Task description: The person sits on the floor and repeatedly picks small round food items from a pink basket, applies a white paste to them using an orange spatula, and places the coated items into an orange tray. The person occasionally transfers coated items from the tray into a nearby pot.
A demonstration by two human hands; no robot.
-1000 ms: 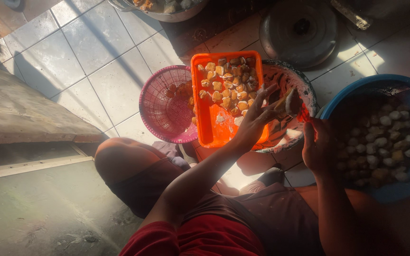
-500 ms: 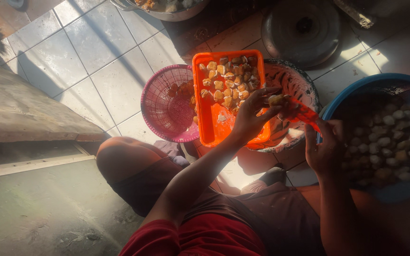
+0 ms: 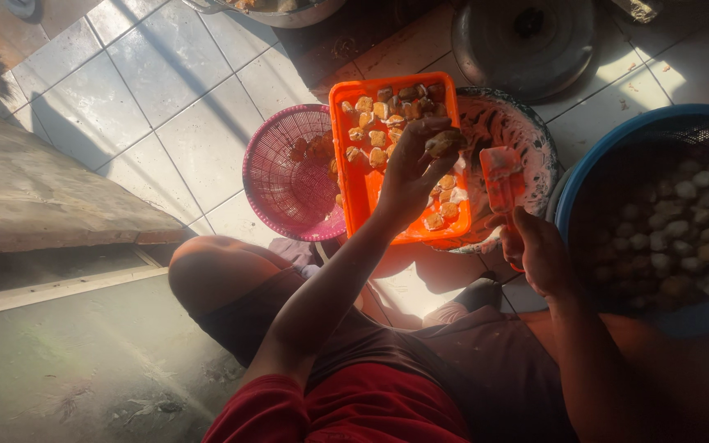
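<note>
Seen from above, over tiled floor [image 3: 125, 90]. Orange rectangular tray [image 3: 363, 193] at centre, loaded with small tan and brown pieces, resting partly on a white patterned bowl [image 3: 535, 139] to its right. Round pink mesh basket [image 3: 281, 176] touching the tray's left edge, a few brown pieces inside. Large blue tub [image 3: 584, 176] at far right, filled with pale round balls. Round grey metal lid [image 3: 527, 41] at top right; rim of another metal pan [image 3: 289, 12] at top centre. No labels or signs legible anywhere. Left hand [image 3: 408, 176] raised over the tray, forearm reaching up from lower centre, wrist bent, thumb and fingertips pinched around one small tan piece [image 3: 445, 141] held above the tray's right side, beside the bowl. Right hand [image 3: 539, 250] lower, between bowl and tub, fingers clenched around the handle of an orange spatula [image 3: 500, 176], its blade smeared with white paste and pointing up over the bowl's inner wall. Blade and held piece close together, not touching. Bent knee [image 3: 215, 275] below the basket; red cloth [image 3: 346, 406] at bottom edge.
</note>
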